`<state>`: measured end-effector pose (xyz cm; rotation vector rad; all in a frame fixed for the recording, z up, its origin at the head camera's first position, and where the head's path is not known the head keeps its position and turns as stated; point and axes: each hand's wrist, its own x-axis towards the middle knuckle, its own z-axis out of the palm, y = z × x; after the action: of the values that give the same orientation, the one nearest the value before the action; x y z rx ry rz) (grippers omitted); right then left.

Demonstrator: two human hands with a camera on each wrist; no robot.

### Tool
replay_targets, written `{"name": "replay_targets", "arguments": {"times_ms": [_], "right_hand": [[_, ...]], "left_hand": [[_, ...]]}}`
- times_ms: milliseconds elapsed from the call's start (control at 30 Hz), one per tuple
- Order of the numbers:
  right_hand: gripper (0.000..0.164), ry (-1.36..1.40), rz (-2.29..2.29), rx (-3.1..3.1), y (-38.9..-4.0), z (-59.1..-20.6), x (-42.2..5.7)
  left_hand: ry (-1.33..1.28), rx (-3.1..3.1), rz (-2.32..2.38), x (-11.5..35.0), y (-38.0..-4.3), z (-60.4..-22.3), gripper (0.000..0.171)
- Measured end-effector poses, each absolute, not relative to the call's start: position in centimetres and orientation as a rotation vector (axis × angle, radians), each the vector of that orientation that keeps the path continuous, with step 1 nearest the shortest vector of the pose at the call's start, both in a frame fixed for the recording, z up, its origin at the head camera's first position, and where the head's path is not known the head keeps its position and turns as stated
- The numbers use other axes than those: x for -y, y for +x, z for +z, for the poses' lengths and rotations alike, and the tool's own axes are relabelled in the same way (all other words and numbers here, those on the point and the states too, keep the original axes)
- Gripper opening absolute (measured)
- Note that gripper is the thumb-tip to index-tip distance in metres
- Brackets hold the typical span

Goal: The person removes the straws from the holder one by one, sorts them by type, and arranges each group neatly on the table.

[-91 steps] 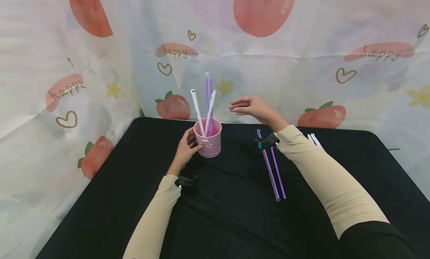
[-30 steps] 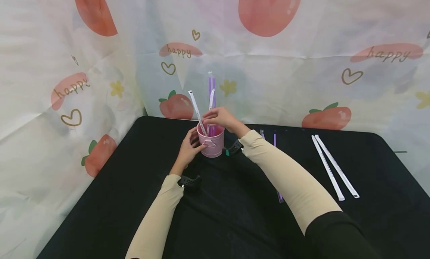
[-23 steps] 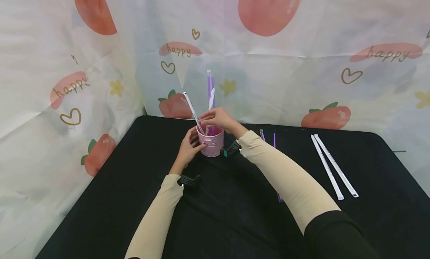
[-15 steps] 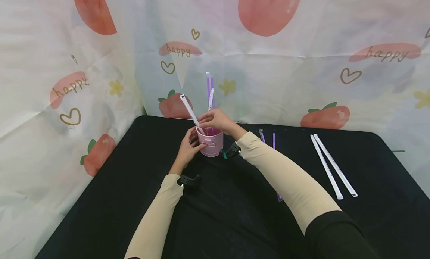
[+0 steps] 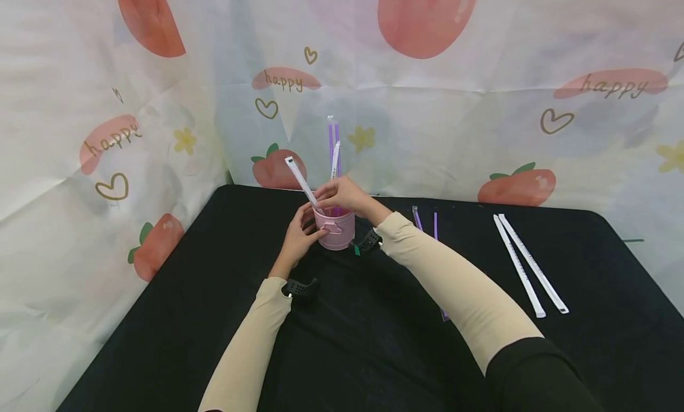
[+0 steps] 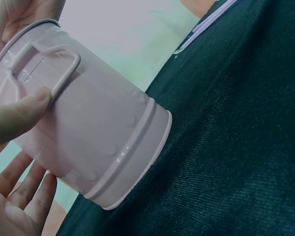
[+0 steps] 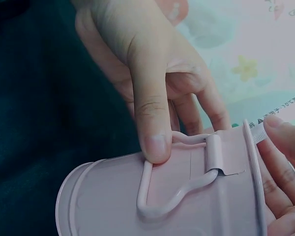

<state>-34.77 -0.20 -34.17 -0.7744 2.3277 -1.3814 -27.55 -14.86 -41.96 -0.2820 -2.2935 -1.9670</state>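
A small pink bucket (image 5: 341, 236) stands on the black table; my left hand (image 5: 297, 238) grips its left side. In the left wrist view, the thumb lies at the bucket's wire handle (image 6: 64, 81) and the other fingers are round the far side. My right hand (image 5: 348, 197) is over the rim, pinching a white paper-wrapped straw (image 5: 300, 178) that leans left out of the bucket. Its thumb lies against the straw in the right wrist view. Another white straw (image 5: 335, 158) and purple straws (image 5: 330, 138) in clear wrap stand behind the hand. Their lower ends are hidden.
Two white wrapped straws (image 5: 518, 263) lie on the right of the black table (image 5: 374, 352). Purple straws (image 5: 435, 225) lie nearer the bucket, partly under the right forearm. A fruit-print curtain (image 5: 427, 127) hangs behind the table.
My right hand came from the right to the bucket rim and shifted slightly left and down. The white straw tips farther left. My left hand keeps its grip on the bucket.
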Motion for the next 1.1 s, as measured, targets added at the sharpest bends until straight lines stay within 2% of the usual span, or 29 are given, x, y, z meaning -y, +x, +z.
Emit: {"name": "replay_targets", "arguments": {"times_ms": [233,500,800,1100], "right_hand": [[0.025,-0.815,-1.366,-2.347,-34.8,-34.3,0.2],[0.023,-0.79,-1.385,-2.338,-34.9,-34.4,0.2],[0.026,-0.723,-1.577,-2.206,-34.7,-33.5,0.1],[0.025,-0.713,-1.657,-2.202,-35.0,-32.3,-0.1]], "left_hand": [[-0.263,2.268,-1.951,15.2,-29.1,-44.1,0.072],[-0.268,2.272,-1.892,15.1,-29.3,-44.5,0.069],[-0.293,2.305,-1.943,14.8,-27.4,-41.9,0.07],[-0.285,2.305,-1.958,14.9,-27.4,-41.8,0.071]]}}
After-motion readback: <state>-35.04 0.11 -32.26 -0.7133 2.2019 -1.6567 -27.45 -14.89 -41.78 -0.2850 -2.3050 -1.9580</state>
